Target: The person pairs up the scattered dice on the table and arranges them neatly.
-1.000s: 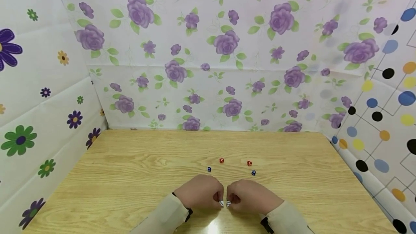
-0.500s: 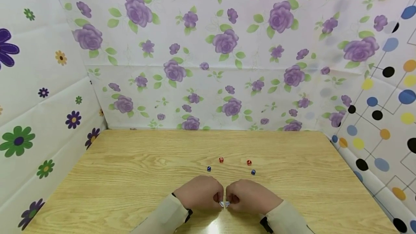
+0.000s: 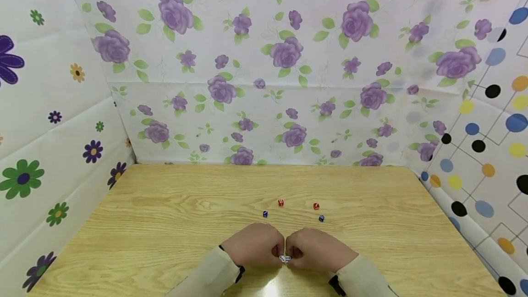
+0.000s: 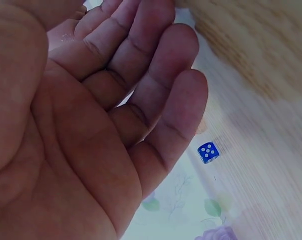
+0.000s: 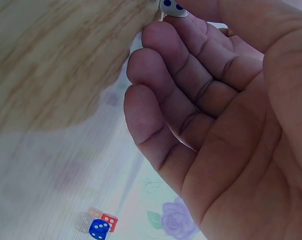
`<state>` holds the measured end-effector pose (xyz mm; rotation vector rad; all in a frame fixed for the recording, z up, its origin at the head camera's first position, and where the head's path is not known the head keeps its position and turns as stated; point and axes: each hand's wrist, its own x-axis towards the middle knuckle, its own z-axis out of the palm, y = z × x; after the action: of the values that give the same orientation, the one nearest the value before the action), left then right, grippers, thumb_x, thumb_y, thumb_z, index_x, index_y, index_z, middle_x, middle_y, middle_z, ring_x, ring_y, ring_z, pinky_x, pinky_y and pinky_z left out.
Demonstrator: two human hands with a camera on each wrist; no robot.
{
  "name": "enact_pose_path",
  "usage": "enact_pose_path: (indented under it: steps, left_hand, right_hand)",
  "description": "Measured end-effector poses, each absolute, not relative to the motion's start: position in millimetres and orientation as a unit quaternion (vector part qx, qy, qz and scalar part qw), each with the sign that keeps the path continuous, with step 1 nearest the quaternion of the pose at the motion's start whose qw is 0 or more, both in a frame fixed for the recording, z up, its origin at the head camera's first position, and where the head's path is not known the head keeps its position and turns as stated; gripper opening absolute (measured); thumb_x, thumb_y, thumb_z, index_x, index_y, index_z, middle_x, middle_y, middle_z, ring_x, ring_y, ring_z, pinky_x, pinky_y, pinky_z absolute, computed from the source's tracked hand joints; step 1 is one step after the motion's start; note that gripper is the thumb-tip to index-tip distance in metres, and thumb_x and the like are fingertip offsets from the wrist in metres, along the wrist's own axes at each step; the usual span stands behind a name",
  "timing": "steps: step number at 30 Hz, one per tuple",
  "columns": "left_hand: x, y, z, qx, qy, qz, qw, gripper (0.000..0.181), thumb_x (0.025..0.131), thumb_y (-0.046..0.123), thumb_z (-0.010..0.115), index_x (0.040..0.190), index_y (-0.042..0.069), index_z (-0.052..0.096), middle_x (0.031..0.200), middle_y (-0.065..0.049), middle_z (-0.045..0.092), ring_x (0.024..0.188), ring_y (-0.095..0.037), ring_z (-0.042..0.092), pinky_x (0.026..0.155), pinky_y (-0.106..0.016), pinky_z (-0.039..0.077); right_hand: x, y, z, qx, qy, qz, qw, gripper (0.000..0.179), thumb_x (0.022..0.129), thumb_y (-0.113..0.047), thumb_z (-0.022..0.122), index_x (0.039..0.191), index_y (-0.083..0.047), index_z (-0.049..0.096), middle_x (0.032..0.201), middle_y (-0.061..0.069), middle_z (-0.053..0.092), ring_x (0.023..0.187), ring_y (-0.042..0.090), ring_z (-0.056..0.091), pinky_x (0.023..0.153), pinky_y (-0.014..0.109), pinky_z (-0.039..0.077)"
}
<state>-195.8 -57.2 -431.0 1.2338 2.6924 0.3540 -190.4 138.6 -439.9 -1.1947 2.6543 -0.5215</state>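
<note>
My left hand (image 3: 256,244) pinches a white die (image 3: 282,258) between thumb and fingertips, low over the wooden table. Facing it, my right hand (image 3: 317,248) pinches a second white die (image 3: 288,259). The two dice sit side by side at the fingertips, and the knuckles of both hands nearly meet. In the right wrist view, part of a white die (image 5: 173,7) with blue pips shows at the top between thumb and finger. The left wrist view shows curled fingers (image 4: 183,107); the die there is hidden.
Beyond the hands lie two red dice (image 3: 281,203) (image 3: 316,206) and two blue dice (image 3: 265,214) (image 3: 321,218) on the wooden table (image 3: 185,196). Patterned cloth (image 3: 264,81) hangs along the back and both sides.
My right hand has shifted slightly left, bringing its white die up beside the one in my left hand. The red and blue dice stay where they were.
</note>
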Motion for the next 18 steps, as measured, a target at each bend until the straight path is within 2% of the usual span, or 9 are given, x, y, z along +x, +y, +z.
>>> enact_pose_path:
  steps: [6,18]
  left_hand:
    - [-194.1,-56.1,-430.1,0.412,0.899,0.124,0.080,0.020,0.078,0.026,0.075,0.064,0.029,0.061,0.057,0.023,0.048,0.053,0.003,0.041,0.054,-0.014,0.038]
    - [-194.3,-55.4,-428.5,0.412,0.895,0.143,0.096,0.015,0.079,0.023,0.074,0.068,0.028,0.065,0.062,0.023,0.052,0.056,0.004,0.046,0.057,-0.014,0.041]
  right_hand:
    - [-190.2,138.2,-441.1,-0.398,0.896,-0.175,0.094,0.016,0.083,-0.022,0.072,0.073,-0.027,0.061,0.066,-0.020,0.050,0.058,-0.003,0.043,0.055,0.016,0.040]
    - [-190.7,138.5,-441.0,-0.393,0.896,-0.180,0.101,0.015,0.085,-0.023,0.071,0.074,-0.027,0.061,0.067,-0.019,0.051,0.058,-0.003,0.044,0.056,0.016,0.041]
